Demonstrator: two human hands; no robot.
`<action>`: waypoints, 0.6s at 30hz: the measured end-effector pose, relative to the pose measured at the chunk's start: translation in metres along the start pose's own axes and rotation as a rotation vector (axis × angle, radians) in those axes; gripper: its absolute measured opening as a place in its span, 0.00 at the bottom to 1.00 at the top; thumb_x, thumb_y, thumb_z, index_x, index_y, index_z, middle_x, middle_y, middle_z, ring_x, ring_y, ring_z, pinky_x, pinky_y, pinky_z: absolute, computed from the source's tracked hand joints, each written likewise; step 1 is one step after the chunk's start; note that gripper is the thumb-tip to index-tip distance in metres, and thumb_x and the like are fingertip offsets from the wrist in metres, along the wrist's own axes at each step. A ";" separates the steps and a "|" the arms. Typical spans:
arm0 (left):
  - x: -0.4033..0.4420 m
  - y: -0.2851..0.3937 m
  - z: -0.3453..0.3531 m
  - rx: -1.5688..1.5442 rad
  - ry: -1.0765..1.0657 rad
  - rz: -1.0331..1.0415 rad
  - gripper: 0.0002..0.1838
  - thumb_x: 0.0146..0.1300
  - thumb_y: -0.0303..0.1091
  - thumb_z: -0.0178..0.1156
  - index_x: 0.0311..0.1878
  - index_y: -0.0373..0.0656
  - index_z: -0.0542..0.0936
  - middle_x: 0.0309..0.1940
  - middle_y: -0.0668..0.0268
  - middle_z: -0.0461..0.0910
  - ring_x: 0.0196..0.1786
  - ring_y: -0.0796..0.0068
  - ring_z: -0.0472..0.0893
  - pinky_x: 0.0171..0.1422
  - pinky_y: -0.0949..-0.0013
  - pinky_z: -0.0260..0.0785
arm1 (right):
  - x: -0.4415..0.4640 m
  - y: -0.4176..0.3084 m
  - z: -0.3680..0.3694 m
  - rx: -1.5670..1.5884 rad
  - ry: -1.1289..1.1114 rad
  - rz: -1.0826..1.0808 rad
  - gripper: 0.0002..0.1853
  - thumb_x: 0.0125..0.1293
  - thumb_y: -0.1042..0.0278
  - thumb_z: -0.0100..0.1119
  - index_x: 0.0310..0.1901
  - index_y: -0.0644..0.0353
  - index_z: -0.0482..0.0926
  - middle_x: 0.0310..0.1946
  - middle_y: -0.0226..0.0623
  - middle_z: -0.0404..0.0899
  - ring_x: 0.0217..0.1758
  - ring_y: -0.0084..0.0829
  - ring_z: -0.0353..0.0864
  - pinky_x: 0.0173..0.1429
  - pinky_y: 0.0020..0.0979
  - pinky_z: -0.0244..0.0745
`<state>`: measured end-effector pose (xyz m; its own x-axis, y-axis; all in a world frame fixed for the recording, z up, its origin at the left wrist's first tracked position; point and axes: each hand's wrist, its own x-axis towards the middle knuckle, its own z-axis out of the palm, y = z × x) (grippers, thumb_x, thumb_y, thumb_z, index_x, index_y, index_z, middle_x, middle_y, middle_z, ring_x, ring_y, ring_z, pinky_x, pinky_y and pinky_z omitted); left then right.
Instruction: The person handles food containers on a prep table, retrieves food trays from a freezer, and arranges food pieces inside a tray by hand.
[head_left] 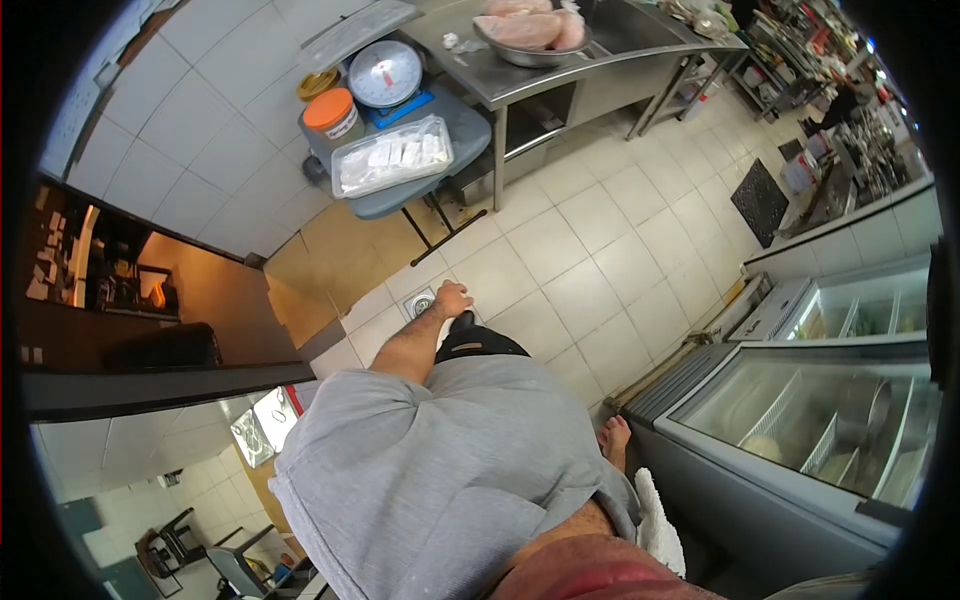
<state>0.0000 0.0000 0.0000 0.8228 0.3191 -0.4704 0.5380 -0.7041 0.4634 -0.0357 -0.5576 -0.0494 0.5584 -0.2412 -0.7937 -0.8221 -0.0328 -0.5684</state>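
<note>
Dial scale (385, 75), orange-lidded tub (331, 112) on grey table (470, 130), metal bowl (535, 59) on steel counter (468, 75), floor mat (760, 204)

Single wide head view, forward and down, close above grey shirt (440, 450).

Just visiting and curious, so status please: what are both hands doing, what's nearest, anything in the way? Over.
Left hand forward, nothing seen in it. Right hand beside glass-doored fridge, contact unclear. Possible obstacle: table ahead, slightly left.
</note>
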 end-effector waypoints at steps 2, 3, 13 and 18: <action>-0.002 -0.007 -0.003 -0.134 0.254 0.048 0.14 0.51 0.43 0.66 0.35 0.44 0.84 0.43 0.52 0.77 0.51 0.54 0.76 0.56 0.59 0.69 | 0.009 -0.009 -0.002 -0.021 0.016 0.027 0.24 0.63 0.65 0.53 0.62 0.54 0.68 0.44 0.36 0.77 0.33 0.33 0.77 0.29 0.34 0.71; -0.006 -0.041 -0.005 -0.184 0.202 0.019 0.14 0.51 0.43 0.66 0.35 0.44 0.84 0.43 0.52 0.77 0.51 0.54 0.76 0.56 0.59 0.69 | -0.026 -0.012 0.008 -0.078 0.064 0.050 0.24 0.63 0.65 0.53 0.62 0.54 0.68 0.44 0.36 0.77 0.33 0.33 0.77 0.29 0.34 0.71; 0.057 -0.172 -0.225 -0.681 0.693 -0.093 0.11 0.57 0.34 0.63 0.41 0.39 0.80 0.35 0.57 0.79 0.37 0.65 0.78 0.43 0.65 0.71 | -0.027 -0.097 0.288 -0.398 -0.269 -0.123 0.26 0.62 0.64 0.55 0.63 0.56 0.67 0.41 0.37 0.77 0.32 0.31 0.78 0.29 0.35 0.74; 0.076 -0.157 -0.297 -0.521 0.805 -0.164 0.20 0.56 0.39 0.65 0.49 0.39 0.76 0.50 0.51 0.73 0.50 0.59 0.74 0.54 0.64 0.67 | -0.051 -0.196 0.439 -0.701 -0.505 -0.461 0.27 0.62 0.63 0.56 0.62 0.61 0.68 0.36 0.36 0.79 0.36 0.28 0.79 0.34 0.29 0.75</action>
<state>0.0320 0.3230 0.1144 0.5053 0.8629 0.0056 0.5117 -0.3048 0.8033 0.1457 -0.1127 0.0067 0.6893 0.3776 -0.6183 -0.3001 -0.6279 -0.7181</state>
